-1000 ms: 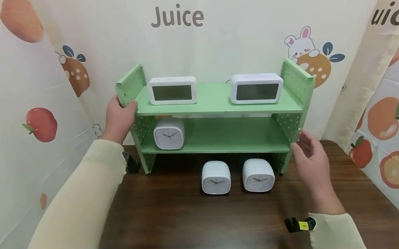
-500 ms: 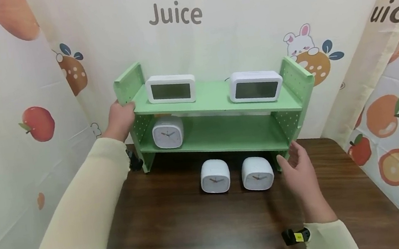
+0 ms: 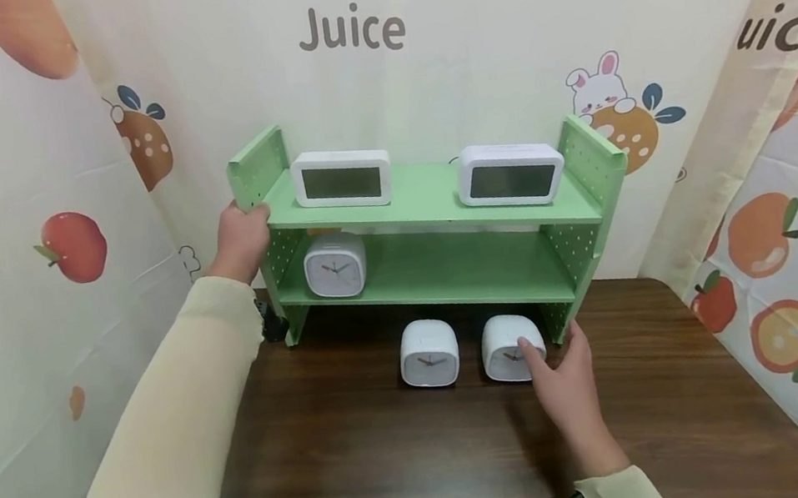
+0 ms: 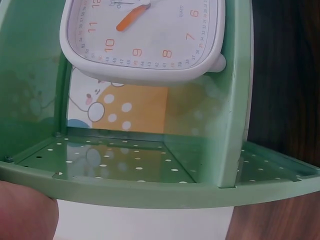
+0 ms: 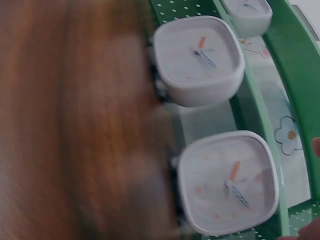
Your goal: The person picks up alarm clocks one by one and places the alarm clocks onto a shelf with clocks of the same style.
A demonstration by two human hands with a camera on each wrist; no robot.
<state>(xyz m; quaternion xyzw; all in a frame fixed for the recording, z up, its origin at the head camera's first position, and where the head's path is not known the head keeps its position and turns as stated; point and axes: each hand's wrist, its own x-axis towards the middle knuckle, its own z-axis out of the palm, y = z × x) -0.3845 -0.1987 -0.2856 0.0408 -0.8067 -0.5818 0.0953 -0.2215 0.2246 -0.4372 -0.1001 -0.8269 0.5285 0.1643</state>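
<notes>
A green two-tier shelf (image 3: 458, 266) stands against the back wall, and my left hand (image 3: 239, 243) grips its left side panel with the thumb at the front edge. Two white alarm clocks with rounded corners are on the table below it: a left one (image 3: 429, 354) and a right one (image 3: 500, 343). My right hand (image 3: 569, 391) is at the right clock, thumb overlapping its face and fingers spread to its right side. In the right wrist view both clocks (image 5: 227, 185) show up close, with fingertips (image 5: 312, 231) at the lower right edge.
Two white digital clocks, a left one (image 3: 342, 179) and a right one (image 3: 510, 174), stand on the top tier. Another alarm clock (image 3: 336, 266) sits at the left of the lower tier. Fruit-print curtains (image 3: 778, 308) flank the dark wooden table (image 3: 368, 472).
My right hand has moved from beside the shelf's right panel down and left to the right alarm clock. My left hand stays on the left panel.
</notes>
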